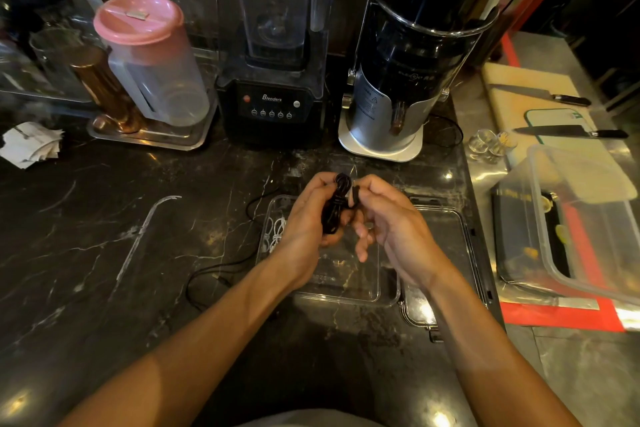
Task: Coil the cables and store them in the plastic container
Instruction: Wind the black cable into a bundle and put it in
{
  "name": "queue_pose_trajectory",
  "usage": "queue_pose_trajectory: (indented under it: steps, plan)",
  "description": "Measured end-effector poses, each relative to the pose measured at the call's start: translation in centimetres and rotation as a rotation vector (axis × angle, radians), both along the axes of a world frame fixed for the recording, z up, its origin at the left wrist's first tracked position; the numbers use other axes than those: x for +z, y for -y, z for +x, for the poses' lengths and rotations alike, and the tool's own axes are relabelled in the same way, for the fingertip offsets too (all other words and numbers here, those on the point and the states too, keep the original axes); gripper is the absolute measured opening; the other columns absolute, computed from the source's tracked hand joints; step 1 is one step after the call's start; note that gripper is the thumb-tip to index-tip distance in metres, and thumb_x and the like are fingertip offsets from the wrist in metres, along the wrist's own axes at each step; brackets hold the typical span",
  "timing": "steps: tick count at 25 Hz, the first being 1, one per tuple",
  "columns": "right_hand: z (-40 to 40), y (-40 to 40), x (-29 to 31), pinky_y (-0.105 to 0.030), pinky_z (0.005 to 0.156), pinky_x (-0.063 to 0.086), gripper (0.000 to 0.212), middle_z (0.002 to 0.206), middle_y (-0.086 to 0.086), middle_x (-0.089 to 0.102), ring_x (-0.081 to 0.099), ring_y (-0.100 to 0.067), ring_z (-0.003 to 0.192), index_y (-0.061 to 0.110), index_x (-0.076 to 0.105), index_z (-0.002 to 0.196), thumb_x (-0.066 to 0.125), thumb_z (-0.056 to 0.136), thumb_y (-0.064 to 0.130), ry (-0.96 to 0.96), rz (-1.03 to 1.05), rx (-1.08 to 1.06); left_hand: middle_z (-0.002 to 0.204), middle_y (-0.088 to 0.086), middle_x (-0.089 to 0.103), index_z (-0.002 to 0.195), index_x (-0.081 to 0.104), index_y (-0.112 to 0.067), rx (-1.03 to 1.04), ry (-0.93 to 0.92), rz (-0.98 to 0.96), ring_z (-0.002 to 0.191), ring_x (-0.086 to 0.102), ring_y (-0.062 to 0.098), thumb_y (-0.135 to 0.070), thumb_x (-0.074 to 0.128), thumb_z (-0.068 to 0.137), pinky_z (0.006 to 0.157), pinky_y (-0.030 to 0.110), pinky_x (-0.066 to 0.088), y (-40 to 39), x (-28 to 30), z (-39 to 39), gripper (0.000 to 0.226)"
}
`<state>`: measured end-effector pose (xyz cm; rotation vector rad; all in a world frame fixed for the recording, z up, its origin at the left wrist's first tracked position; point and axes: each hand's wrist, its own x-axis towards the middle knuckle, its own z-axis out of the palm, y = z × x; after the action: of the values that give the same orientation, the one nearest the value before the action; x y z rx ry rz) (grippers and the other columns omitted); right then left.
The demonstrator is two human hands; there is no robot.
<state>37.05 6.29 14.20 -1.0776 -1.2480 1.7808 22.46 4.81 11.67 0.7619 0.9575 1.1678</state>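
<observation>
- The black cable bundle [335,210], a thin cord wound into a narrow elongated hank, is held in the air just above the clear rectangular plastic container [346,295], over its far half.
- The left hand [308,218] grips the hank round its middle, fingers curled about the strands; the bundle's long axis runs from its looped top, away from the person, down toward the container.
- The right hand [388,218] pinches the loose black plug end [354,196] between thumb and forefinger, just right of the bundle's top; its other fingers hang loosely curled above the container.
- Inside the container, at its left wall, lies a coiled white cable [275,234].
- The container's clear flat lid [446,253] lies on the dark marble counter [104,236], touching or just beside the container's right side; which, I cannot tell.
- Another black cable [211,270] lies loose on the counter, left of the container and running along its left edge, not yet coiled.
- Judgement: the step in hand looks like finishing the wrap, tucking the plug end round or through the hank.
- The drop that follows turns on one relation: the bundle hangs directly over the container's open floor, right of the white cable, so the left hand, the one bearing it, need only lower it straight down.
</observation>
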Motion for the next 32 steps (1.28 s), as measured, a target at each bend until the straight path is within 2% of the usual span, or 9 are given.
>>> queue_pose_trajectory:
  steps: [3,6,10,14,19,22,26,29,32]
  plan:
    - [-0.3,0.3,0.3,-0.027,0.041,0.048,0.026,0.073,-0.01,0.056,0.046,-0.014,0.058,0.007,0.063,0.09,0.043,0.108,0.005,0.0,-0.026,-0.083,0.067,0.002,0.052,0.103,0.055,-0.015,0.01,-0.017,0.015,0.052,0.044,0.007,-0.023,0.034,0.108,0.042,0.017,0.031,0.4,0.6,0.0,0.022]
    - [-0.9,1.0,-0.2,-0.036,0.045,0.055,0.023,0.07,-0.014,0.055,0.05,-0.02,0.055,0.009,0.061,0.093,0.045,0.109,0.012,0.115,0.114,-0.191,0.066,-0.004,0.057,0.103,0.052,-0.012,0.051,-0.054,0.023,0.054,0.054,0.008,-0.021,0.039,0.108,0.046,0.023,0.045,0.6,1.2,0.5,0.017]
    - [-1.4,1.9,-0.9,-0.058,0.053,0.056,0.021,0.07,-0.018,0.059,0.057,-0.034,0.058,0.012,0.063,0.108,0.042,0.111,0.015,0.212,0.27,-0.265,0.06,-0.001,0.054,0.101,0.05,-0.011,0.081,-0.1,-0.002,0.046,0.047,0.015,-0.022,0.04,0.108,0.04,0.026,0.036,0.4,1.1,1.0,0.017]
    - [-1.5,2.4,-0.7,-0.04,0.06,0.062,0.014,0.078,-0.006,0.067,0.067,-0.021,0.066,0.012,0.064,0.111,0.051,0.106,0.013,0.142,0.262,-0.266,0.061,0.005,0.051,0.1,0.048,-0.012,0.083,-0.117,0.016,0.048,0.046,0.014,-0.02,0.04,0.108,0.041,0.026,0.036,0.1,1.3,0.7,0.014]
    - [-0.8,1.4,-1.0,-0.059,0.056,0.055,0.015,0.066,-0.02,0.059,0.056,-0.031,0.055,0.01,0.06,0.093,0.056,0.106,0.018,0.199,0.305,-0.271,0.072,0.008,0.057,0.107,0.049,-0.01,0.024,-0.275,0.154,0.058,0.053,0.019,-0.018,0.043,0.107,0.049,0.029,0.044,0.6,1.7,0.7,0.01]
    - [-0.6,1.1,-0.8,-0.049,0.051,0.056,0.016,0.078,-0.018,0.062,0.058,-0.028,0.053,0.013,0.06,0.094,0.053,0.107,0.018,0.303,0.388,-0.274,0.074,-0.008,0.06,0.109,0.05,-0.012,0.003,-0.403,0.223,0.065,0.058,0.008,-0.018,0.045,0.106,0.058,0.022,0.05,0.5,1.9,0.6,0.008]
    - [-1.0,1.7,-1.0,-0.041,0.047,0.053,0.015,0.074,-0.008,0.056,0.054,-0.023,0.053,0.014,0.059,0.098,0.049,0.109,0.015,0.212,0.429,-0.411,0.065,-0.004,0.059,0.103,0.05,-0.014,0.015,-0.207,0.052,0.058,0.054,0.017,-0.02,0.045,0.107,0.052,0.03,0.047,0.0,2.9,1.6,0.009]
    - [-0.7,1.5,-0.9,-0.038,0.048,0.054,0.017,0.096,-0.011,0.051,0.056,-0.019,0.058,0.021,0.063,0.097,0.05,0.108,0.015,0.205,0.434,-0.392,0.068,0.0,0.06,0.1,0.051,-0.017,0.018,-0.203,0.033,0.062,0.054,0.025,-0.023,0.047,0.106,0.054,0.034,0.048,-0.2,2.8,1.9,0.009]
    - [-0.2,1.0,-0.7,-0.038,0.049,0.056,0.019,0.105,-0.005,0.048,0.056,-0.015,0.06,0.02,0.065,0.09,0.054,0.106,0.019,0.301,0.39,-0.321,0.079,-0.002,0.061,0.106,0.051,-0.016,0.003,-0.342,0.079,0.064,0.058,0.014,-0.026,0.048,0.105,0.055,0.029,0.05,-0.2,2.2,1.7,0.01]
